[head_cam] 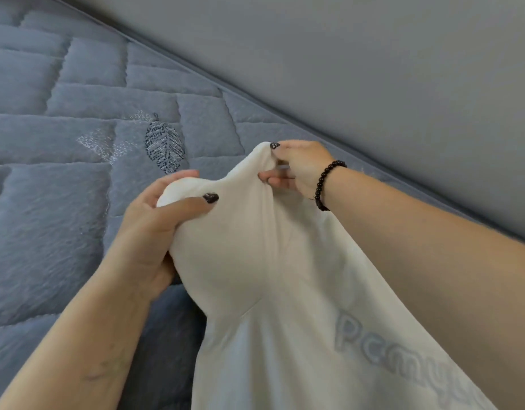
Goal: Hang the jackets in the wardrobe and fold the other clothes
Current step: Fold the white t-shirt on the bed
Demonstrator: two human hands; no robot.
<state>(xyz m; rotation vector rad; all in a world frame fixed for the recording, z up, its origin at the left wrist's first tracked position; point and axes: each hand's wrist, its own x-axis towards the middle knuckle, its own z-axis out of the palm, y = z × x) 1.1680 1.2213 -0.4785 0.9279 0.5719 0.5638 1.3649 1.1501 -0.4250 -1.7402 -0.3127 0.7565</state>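
A person's two bare hands hold up a cream-white garment (273,261) over a bed with a blue-grey quilted mattress (63,173), near the mattress's far edge, where it runs along a plain grey wall (373,69). The left hand (154,220) bunches one upper end of the cloth in a curled grip, thumb pressed across the front. The right hand (296,167), with a dark beaded bracelet (326,184) at the wrist, pinches the other upper end between thumb and fingers, slightly farther from the body and higher in view. From these two grips the garment hangs down and toward the person — its long axis runs from the hands to the bottom edge of the view, its lower end out of sight. Both hands are on it; neither is nearer. Raised pale-grey lettering on the cloth starts "Pc" and then blurs — unreadable. A dark stitched leaf motif (164,146) marks the mattress just beyond the left hand.
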